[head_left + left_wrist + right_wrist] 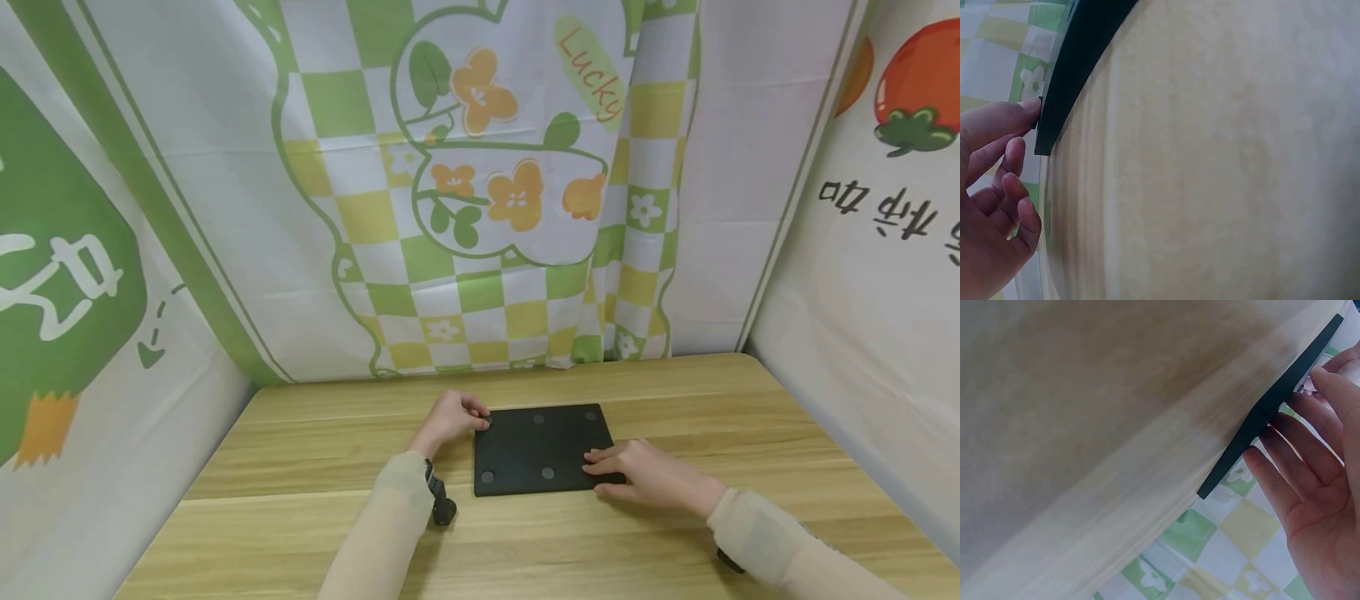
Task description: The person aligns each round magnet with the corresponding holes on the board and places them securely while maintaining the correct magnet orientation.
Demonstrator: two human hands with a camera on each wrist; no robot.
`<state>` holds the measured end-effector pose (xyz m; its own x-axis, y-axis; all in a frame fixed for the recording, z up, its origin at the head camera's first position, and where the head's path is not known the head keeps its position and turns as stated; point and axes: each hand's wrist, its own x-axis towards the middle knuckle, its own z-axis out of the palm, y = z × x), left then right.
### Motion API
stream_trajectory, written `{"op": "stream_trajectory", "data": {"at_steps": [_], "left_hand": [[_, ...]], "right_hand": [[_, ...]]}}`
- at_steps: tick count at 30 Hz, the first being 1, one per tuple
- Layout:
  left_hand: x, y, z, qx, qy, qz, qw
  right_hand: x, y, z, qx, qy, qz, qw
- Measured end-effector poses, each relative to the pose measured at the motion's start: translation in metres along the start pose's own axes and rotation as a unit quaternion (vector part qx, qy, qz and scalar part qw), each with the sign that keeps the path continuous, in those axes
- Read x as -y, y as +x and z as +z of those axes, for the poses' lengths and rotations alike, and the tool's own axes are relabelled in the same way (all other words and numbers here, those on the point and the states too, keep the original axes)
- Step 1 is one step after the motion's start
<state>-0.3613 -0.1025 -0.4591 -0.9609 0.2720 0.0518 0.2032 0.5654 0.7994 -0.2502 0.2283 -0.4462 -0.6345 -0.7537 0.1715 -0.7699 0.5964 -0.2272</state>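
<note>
A flat black rectangular board (517, 450) lies on the table, with several dark grey round pads (547, 473) on its upper face. At its far left corner, my left hand (452, 414) pinches a small dark round pad (1036, 122) between thumb and forefinger, against the board's face. The other fingers are loosely curled, as the left wrist view shows. My right hand (648, 475) rests on the near right corner, its fingertips touching the board's surface. The right wrist view shows the board's thin edge (1254, 422) beside those fairly straight fingers.
A light wood-grain table (330, 467) lies under the board. Behind it hangs a green, yellow and white checked cloth (420, 292); printed cloths (847, 275) also hang at both sides. A black wrist camera (442, 508) is strapped on the left wrist.
</note>
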Motion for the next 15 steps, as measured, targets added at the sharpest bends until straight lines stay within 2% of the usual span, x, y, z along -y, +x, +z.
{"op": "stream_trajectory", "data": {"at_steps": [8,15], "left_hand": [[-0.0004,-0.0005,-0.0010,0.007,-0.012,-0.014,0.9998],[0.0003,0.0002,-0.0005,0.007,-0.019,-0.014,0.9997]], "right_hand": [[0.0009,0.0000,0.0001,-0.001,0.001,0.002,1.0000],[0.0008,0.0001,0.0004,-0.005,0.002,0.001,1.0000]]}}
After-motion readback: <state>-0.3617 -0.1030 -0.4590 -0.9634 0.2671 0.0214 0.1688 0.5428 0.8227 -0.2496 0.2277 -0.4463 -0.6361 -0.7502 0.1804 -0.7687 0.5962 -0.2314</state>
